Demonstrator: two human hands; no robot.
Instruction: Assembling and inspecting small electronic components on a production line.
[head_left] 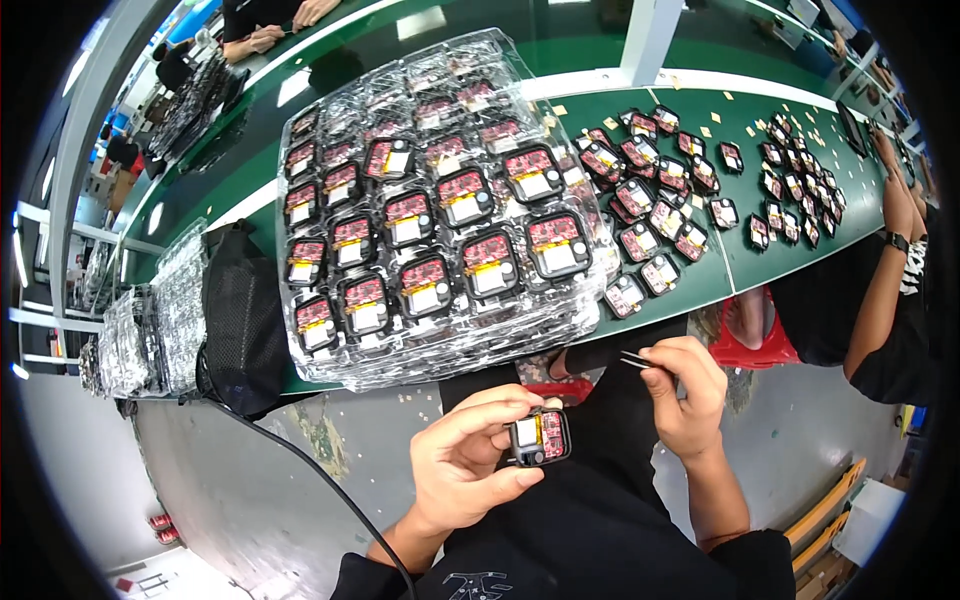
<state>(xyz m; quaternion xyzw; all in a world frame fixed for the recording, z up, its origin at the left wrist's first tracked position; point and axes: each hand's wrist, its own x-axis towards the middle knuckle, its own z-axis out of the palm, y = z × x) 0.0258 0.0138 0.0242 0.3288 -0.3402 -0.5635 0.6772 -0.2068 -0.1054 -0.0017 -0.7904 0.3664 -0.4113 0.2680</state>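
Observation:
My left hand (455, 468) is closed on the edges of a small open smartwatch case (541, 438). The case is black and square with rounded corners; a red circuit board, yellow tape and a silvery-white block show inside it. To its right, my right hand (690, 395) pinches a pair of thin metal tweezers (635, 359), their tips pointing left, apart from the case. Beyond my hands, a stack of clear plastic trays (450, 345) lies on the green bench; its top tray carries rows of similar open cases (407, 219).
Loose open cases (640, 195) lie in a heap right of the trays, with a second heap (800, 185) farther right. A black mesh bag (243, 315) and more clear trays (180, 325) stand at the left. A black cable (310, 462) runs beside my left arm. Another person's arm (885, 290) is at the right.

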